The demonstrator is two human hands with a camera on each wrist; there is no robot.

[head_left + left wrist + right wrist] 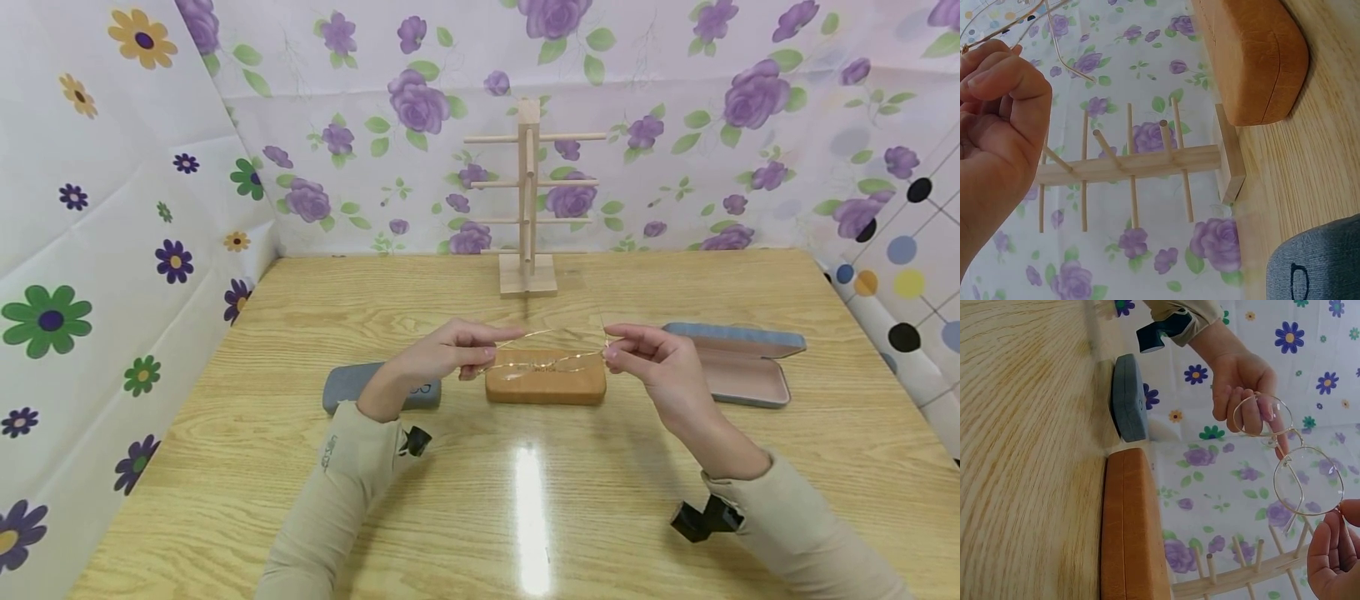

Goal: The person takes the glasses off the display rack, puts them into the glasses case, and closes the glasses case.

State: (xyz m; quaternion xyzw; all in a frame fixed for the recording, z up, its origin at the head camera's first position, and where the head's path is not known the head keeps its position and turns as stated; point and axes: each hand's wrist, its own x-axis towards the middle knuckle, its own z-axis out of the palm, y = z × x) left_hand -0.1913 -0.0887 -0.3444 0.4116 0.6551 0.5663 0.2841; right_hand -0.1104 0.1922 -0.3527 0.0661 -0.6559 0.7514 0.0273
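Observation:
A pair of thin gold-rimmed glasses point(1308, 448) with clear round lenses is held up between both hands, above an orange-brown glasses case point(545, 387). My left hand point(450, 350) grips the glasses at their left side, its index finger stretched along a temple arm. At the other end my right hand point(663, 371) pinches the frame near the hinge between thumb and fingers. The temple arms are unfolded and point away toward the back wall. In the left wrist view, the left hand point(1000, 119) shows curled fingers, with only part of the wire frame visible.
A wooden display rack point(528, 200) with several horizontal pegs stands at the back of the table point(450, 500). A closed blue-grey case point(345, 387) lies left, partly behind the left wrist. An open blue case point(750, 379) with pale lining lies right. Flowered cloth covers the walls.

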